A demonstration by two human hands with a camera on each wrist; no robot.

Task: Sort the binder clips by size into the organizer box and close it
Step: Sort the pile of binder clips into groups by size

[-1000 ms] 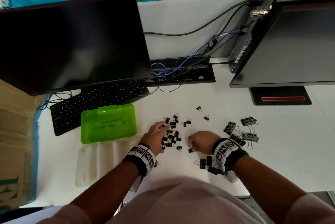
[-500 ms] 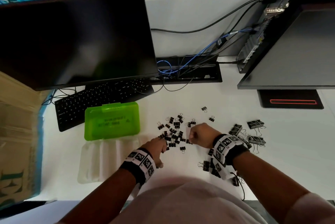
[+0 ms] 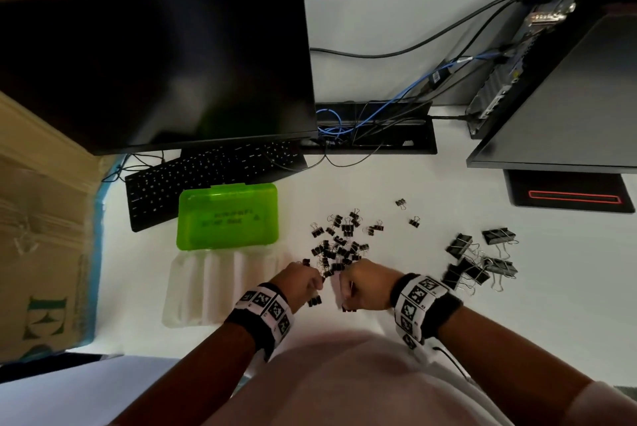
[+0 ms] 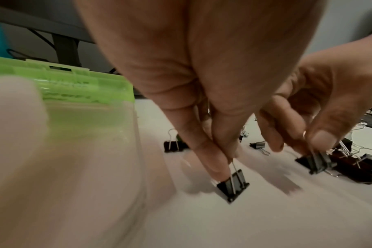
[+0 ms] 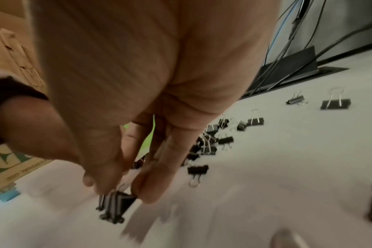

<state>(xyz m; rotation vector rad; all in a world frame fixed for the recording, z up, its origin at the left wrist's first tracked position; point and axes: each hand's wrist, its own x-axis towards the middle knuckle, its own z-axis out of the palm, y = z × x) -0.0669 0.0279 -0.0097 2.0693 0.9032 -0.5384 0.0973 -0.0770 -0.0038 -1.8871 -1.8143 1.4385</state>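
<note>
From the head view, our left hand (image 3: 299, 282) and right hand (image 3: 366, 287) work beside the clear open organizer box with green lid (image 3: 220, 284) on the white bench (image 3: 413, 305). Left wrist: our left hand pinches a small black binder clip (image 4: 233, 185) by its wire handle. Right wrist: our right hand pinches small black clips (image 5: 115, 207).

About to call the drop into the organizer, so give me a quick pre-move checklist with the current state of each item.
1. Left hand pinches a small clip by its wire handle: ok.
2. Right hand grip on its clip: ok, though blurred.
3. Organizer box open, green lid folded back: ok.
4. Both held clips the same size: cannot tell.
5. Compartments empty: cannot tell, tray washed out.
6. Large clips lie apart from the small pile: ok.
</note>
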